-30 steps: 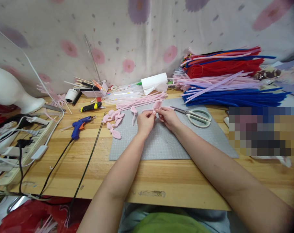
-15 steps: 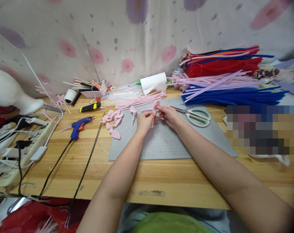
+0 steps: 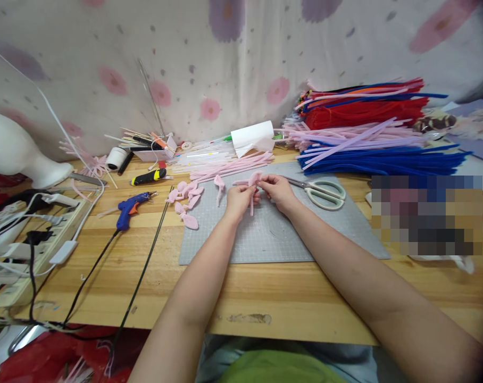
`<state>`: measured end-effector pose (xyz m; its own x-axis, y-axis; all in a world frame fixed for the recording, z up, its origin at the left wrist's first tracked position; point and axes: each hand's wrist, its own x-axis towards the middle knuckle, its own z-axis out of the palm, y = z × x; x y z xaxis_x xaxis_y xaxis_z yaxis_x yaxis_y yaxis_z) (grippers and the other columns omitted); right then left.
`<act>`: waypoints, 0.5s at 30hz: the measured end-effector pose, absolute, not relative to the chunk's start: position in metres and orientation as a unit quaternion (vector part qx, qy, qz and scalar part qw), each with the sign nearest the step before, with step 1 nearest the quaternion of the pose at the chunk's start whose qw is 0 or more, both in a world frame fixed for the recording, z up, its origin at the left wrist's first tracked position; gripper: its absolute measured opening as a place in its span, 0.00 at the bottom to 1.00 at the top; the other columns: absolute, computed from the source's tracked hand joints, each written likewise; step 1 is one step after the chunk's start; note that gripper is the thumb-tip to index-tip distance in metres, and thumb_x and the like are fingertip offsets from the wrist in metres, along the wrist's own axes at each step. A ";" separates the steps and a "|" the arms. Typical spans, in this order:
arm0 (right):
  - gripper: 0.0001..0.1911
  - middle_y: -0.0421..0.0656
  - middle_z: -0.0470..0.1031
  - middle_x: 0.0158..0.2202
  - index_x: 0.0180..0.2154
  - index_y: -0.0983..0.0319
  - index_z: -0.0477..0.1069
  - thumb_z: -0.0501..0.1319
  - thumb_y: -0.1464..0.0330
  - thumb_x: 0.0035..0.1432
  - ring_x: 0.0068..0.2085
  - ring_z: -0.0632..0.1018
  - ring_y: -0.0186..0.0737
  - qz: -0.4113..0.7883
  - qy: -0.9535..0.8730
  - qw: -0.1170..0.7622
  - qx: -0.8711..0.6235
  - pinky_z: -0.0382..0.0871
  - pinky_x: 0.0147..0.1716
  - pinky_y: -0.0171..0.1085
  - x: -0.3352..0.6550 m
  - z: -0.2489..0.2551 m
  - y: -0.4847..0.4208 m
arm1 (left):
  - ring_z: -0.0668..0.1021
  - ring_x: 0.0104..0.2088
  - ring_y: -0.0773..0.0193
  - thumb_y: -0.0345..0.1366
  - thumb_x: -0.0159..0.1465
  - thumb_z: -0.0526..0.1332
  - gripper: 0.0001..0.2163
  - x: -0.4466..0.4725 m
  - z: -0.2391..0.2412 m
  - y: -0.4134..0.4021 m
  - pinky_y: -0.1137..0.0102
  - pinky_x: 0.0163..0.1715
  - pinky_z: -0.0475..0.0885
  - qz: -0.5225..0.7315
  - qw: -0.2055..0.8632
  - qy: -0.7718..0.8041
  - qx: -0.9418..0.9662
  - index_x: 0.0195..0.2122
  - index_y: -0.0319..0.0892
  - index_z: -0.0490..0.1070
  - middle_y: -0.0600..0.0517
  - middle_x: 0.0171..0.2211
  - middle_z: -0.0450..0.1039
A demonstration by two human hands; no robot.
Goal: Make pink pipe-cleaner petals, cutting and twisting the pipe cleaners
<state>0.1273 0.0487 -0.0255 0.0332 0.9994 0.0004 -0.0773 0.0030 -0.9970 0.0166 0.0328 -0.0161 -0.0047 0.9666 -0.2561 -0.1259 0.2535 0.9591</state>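
Note:
Both hands meet over the grey cutting mat (image 3: pixel 281 239). Between them is a pink pipe cleaner (image 3: pixel 252 207), bent into a small loop at the top with one end hanging below the fingers. My left hand (image 3: pixel 240 202) pinches it from the left. From the right, my right hand (image 3: pixel 280 192) grips the looped part with thumb and fingertips; some of the loop is hidden by the fingers. A shaped pink pipe cleaner piece (image 3: pixel 219 186) lies left of my left hand. Several leaf-like pink pieces (image 3: pixel 190 221) are heaped at the mat's left edge. Scissors (image 3: pixel 325 194) rest beyond my right hand.
A blue glue gun (image 3: pixel 125 210) and a yellow-black cutter (image 3: pixel 148 176) lie to the left, near a power strip (image 3: pixel 46 255) with cables. Bundled blue pipe cleaners (image 3: pixel 381 159) and red ones (image 3: pixel 365 113) are stacked back right. A white roll (image 3: pixel 252 137) stands behind the mat.
The pink loop sits slightly lower and flatter between the fingertips, and my right fingers have shifted a little on it. Both hands stay in nearly the same place.

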 end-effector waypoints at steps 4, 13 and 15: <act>0.11 0.35 0.63 0.16 0.19 0.62 0.64 0.64 0.64 0.36 0.17 0.59 0.25 0.491 -0.475 0.540 -0.492 0.47 0.15 0.30 0.127 -0.027 0.049 | 0.71 0.16 0.70 0.30 0.55 0.58 0.07 0.014 -0.009 0.033 0.69 0.25 0.70 0.453 0.608 0.535 0.372 0.21 0.35 0.68 0.52 0.16 0.69; 0.12 0.34 0.62 0.15 0.22 0.62 0.66 0.63 0.61 0.39 0.14 0.58 0.25 0.514 -0.493 0.509 -0.484 0.48 0.14 0.31 0.130 -0.024 0.048 | 0.73 0.19 0.71 0.31 0.55 0.59 0.06 0.005 -0.009 0.039 0.71 0.27 0.71 0.423 0.643 0.509 0.386 0.24 0.35 0.70 0.50 0.19 0.71; 0.12 0.34 0.63 0.16 0.23 0.63 0.66 0.63 0.62 0.39 0.14 0.58 0.25 0.516 -0.497 0.499 -0.488 0.48 0.13 0.31 0.128 -0.025 0.048 | 0.73 0.19 0.70 0.32 0.54 0.60 0.06 0.006 -0.010 0.038 0.71 0.27 0.71 0.433 0.640 0.505 0.385 0.24 0.35 0.70 0.50 0.19 0.71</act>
<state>0.1285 0.0484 -0.0252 -0.0251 0.9997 -0.0080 -0.0290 -0.0087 -0.9995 0.0061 0.0384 -0.0099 0.1164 0.9427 -0.3127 -0.1646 0.3288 0.9300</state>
